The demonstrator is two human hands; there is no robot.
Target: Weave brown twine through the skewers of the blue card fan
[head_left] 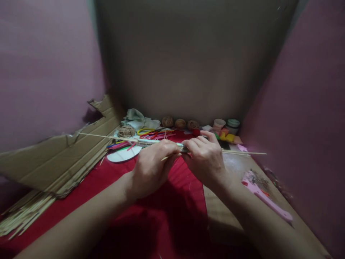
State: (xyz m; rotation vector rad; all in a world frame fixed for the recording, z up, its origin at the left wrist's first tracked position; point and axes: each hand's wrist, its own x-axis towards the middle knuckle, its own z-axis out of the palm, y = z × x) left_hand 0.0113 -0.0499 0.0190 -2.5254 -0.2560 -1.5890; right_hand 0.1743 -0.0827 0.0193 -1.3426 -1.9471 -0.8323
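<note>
Thin bamboo sticks lie roughly level across the view, their ends reaching out past both hands. Around their middle is a pale, whitish section, partly covered by my fingers. My left hand is closed on the sticks, and a short stick end pokes out near its thumb. Close beside it, my right hand grips the same bundle, thumb below and fingers on top. A thin strand of twine shows just behind the left hand. What lies under the fingertips is hidden.
Balls of twine, yellow-handled scissors, a white disc and two cups stand along the back. Cardboard and loose sticks lie left on red cloth. At right is a pink long-handled tool.
</note>
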